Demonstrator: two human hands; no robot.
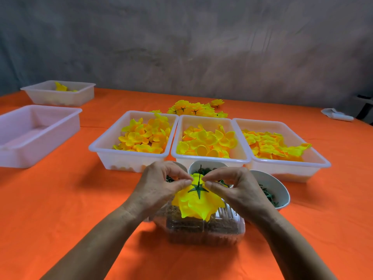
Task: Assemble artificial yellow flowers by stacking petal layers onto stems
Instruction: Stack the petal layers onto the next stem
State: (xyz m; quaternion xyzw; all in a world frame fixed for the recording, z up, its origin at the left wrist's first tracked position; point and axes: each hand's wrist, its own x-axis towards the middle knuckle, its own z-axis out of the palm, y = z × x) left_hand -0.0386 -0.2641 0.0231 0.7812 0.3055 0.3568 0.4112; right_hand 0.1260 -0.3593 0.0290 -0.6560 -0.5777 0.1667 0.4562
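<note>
Orange table [60, 199], frame centre — left hand [159, 188] & right hand [234, 190] pinch yellow flower [198, 207] round its stem [199, 178]; calyx [198, 189] looks seated — next, prob. the finished pile [193, 109].

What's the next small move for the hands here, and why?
Probably carry the flower to the finished pile behind the trays. The green calyx already sits on the stacked petals, both hands, left and right, pinching at the stem.
</note>
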